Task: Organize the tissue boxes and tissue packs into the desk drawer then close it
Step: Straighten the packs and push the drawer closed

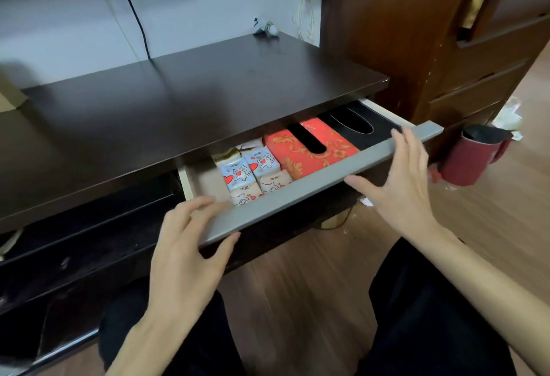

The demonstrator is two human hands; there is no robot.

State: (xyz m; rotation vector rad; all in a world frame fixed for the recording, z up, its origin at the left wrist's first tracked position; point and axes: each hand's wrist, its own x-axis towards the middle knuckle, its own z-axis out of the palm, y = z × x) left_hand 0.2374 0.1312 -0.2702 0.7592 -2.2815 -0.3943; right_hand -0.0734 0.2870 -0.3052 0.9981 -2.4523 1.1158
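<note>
Two tissue boxes, red (312, 149) and black (357, 124), sit beside small tissue packs (253, 173) in the half-open drawer (297, 194) under the desk (190, 102), with left hand (187, 259) and right hand (401, 185) fingers spread at its front.

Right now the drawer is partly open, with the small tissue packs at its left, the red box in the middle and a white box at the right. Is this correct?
Not quite: the head view shows the right-hand box is black, not white. The drawer is partly open, tissue packs left, red box middle.
</note>
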